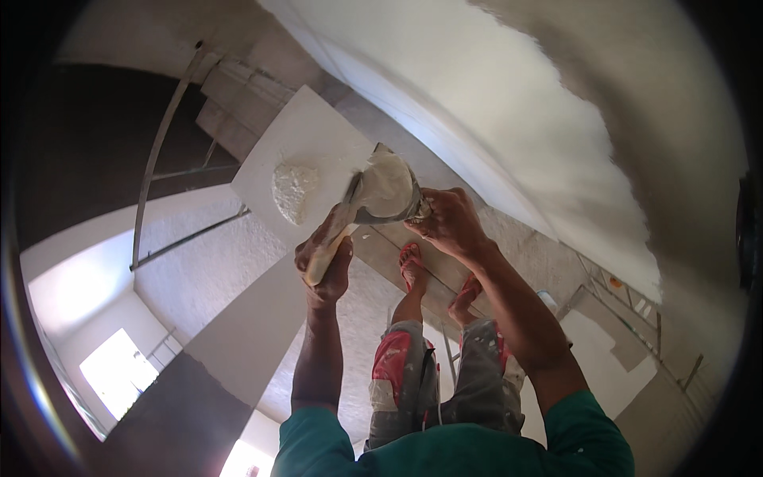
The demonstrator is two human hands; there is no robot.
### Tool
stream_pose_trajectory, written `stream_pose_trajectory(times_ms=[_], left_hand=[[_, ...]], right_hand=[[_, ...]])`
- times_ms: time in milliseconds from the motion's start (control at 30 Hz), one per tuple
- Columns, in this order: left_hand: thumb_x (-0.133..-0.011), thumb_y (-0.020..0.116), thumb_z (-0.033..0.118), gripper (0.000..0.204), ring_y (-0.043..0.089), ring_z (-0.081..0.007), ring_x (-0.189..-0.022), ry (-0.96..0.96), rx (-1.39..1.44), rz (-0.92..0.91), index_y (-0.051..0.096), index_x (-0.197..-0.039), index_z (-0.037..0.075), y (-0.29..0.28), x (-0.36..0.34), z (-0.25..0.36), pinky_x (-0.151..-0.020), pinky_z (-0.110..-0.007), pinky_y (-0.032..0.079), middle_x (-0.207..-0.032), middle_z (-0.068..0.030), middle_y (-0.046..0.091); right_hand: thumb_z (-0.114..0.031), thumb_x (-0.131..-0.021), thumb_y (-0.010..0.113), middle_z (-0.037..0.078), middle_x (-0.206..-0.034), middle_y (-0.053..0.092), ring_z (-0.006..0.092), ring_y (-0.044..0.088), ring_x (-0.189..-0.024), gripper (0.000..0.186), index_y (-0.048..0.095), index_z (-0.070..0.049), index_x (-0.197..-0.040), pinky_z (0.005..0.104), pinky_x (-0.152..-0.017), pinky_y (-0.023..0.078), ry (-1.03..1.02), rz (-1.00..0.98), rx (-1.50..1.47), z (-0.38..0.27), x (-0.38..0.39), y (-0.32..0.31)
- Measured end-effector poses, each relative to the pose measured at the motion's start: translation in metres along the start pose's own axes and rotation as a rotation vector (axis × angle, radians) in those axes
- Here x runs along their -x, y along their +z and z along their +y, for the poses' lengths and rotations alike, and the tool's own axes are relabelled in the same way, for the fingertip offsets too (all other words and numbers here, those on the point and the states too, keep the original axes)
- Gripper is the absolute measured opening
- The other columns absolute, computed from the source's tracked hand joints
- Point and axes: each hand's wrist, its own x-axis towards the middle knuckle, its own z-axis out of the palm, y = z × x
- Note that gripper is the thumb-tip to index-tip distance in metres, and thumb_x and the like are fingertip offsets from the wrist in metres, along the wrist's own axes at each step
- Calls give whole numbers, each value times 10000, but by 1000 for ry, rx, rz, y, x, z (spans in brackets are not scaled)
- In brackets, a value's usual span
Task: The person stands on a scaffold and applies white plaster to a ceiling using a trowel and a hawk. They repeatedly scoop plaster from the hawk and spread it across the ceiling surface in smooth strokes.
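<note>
My left hand (326,266) is wrapped round the pale handle of a trowel (354,191), whose dark, narrow edge touches or nearly touches white plaster (388,184). That plaster lies on a dark-edged tool (415,195), rounded on one side, which my right hand (451,225) grips at its right edge. Its exact kind is hard to make out. Beyond my left hand, a white board (322,127) carries a rough heap of wet plaster (294,191).
I stand in red sandals (411,266) on a narrow plank platform (433,278). Metal scaffold bars (161,151) rise at left, with more scaffold rails (628,318) at right. A partly coated wall (477,103) is close on the right. A bright window (119,374) shows lower left.
</note>
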Motion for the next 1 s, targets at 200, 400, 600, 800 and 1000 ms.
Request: stream_pose_trajectory(times_ms=[200,400,600,800,1000], left_hand=[[-721,627,-64,326,650,-247,-848,-381,-11,-43,597,-1046,-54,42,12,5,-763,-319,520,-937,-158,650],[-696,556,62,531,582,-285,-998,-842,1100,190,461,-1214,1,128,76,75,-886,-416,479,-1076,-127,574],[-673,528,23,585,568,-287,-1010,-1020,1274,46,423,-1247,-14,247,129,174,-890,-406,479,-1087,-137,544],[-611,514,97,499,596,-260,-888,-1027,1071,15,523,-1090,-40,301,169,208,-821,-351,490,-951,-137,589],[-605,526,129,352,575,-243,-878,-782,953,-15,584,-920,-16,347,205,218,-800,-348,475,-906,-137,583]], right_hand=[[-96,-736,722,117,-762,643,185,630,-660,288,608,2,-981,283,-644,492,-26,149,-35,21,61,-54],[-146,-741,728,137,-980,586,276,598,-856,351,582,-23,-1036,323,-762,476,-26,331,-272,86,132,-98],[-152,-755,707,118,-1021,591,274,579,-911,376,585,-26,-1087,337,-795,471,-244,476,-145,116,210,-157],[-39,-714,693,96,-1023,592,283,552,-957,367,587,-55,-1065,370,-798,478,-146,665,-64,167,296,-214],[42,-682,672,95,-1012,589,294,544,-966,391,581,-66,-1046,376,-815,478,49,657,121,222,388,-239]])
